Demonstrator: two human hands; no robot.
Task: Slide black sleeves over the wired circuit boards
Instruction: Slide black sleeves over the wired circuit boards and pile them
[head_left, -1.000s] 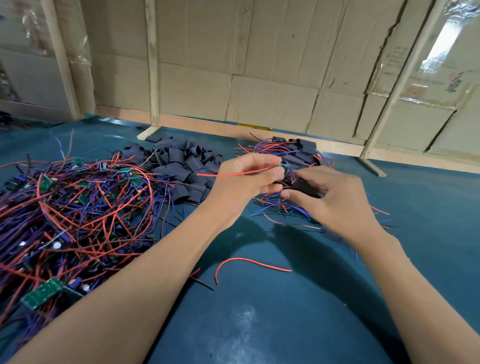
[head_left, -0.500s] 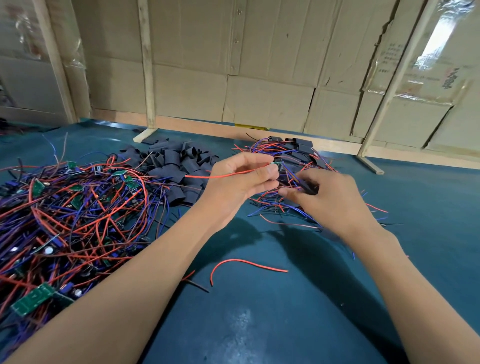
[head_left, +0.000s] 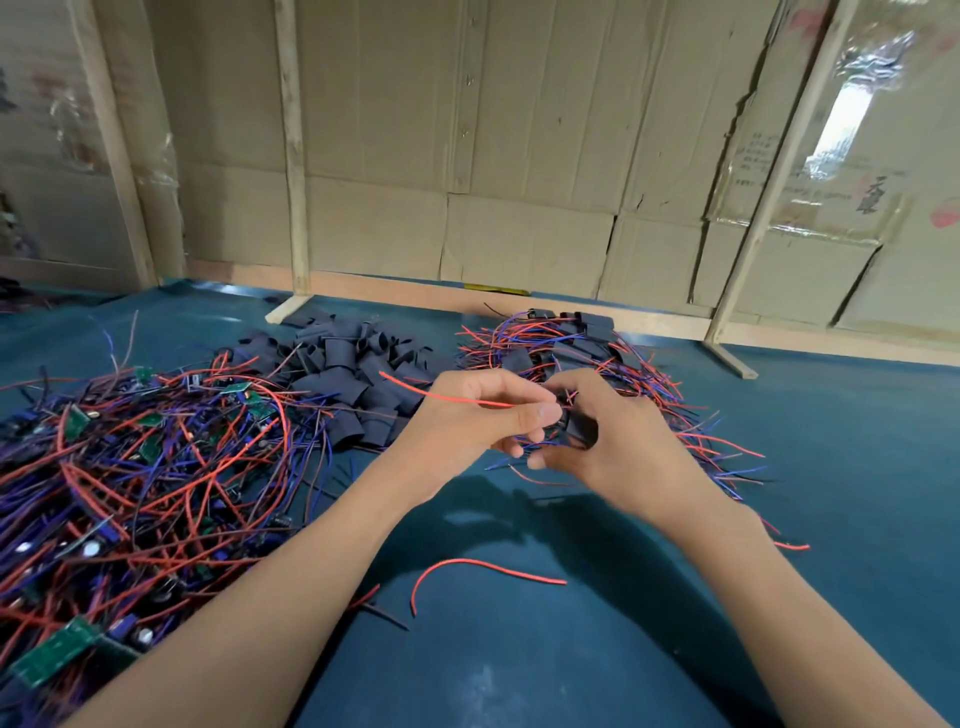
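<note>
My left hand (head_left: 467, 421) pinches a wired circuit board, mostly hidden behind its fingers; its red wire (head_left: 441, 396) sticks out to the left. My right hand (head_left: 618, 441) grips a black sleeve (head_left: 581, 428) right against the left fingertips. Blue and red wires hang below both hands. A heap of loose black sleeves (head_left: 343, 374) lies behind my left hand. A big tangle of unsleeved boards with red and purple wires (head_left: 135, 483) covers the left of the table. Behind my right hand lies a pile of sleeved boards (head_left: 576, 343).
The table has a dark teal mat (head_left: 519, 649). A loose red wire (head_left: 483, 569) lies on it between my forearms. Cardboard walls (head_left: 519, 156) with wooden posts (head_left: 293, 156) stand along the far edge.
My two hands have drawn closer together, the sleeve now meeting the left fingertips. The red wire tilts up more to the left.
</note>
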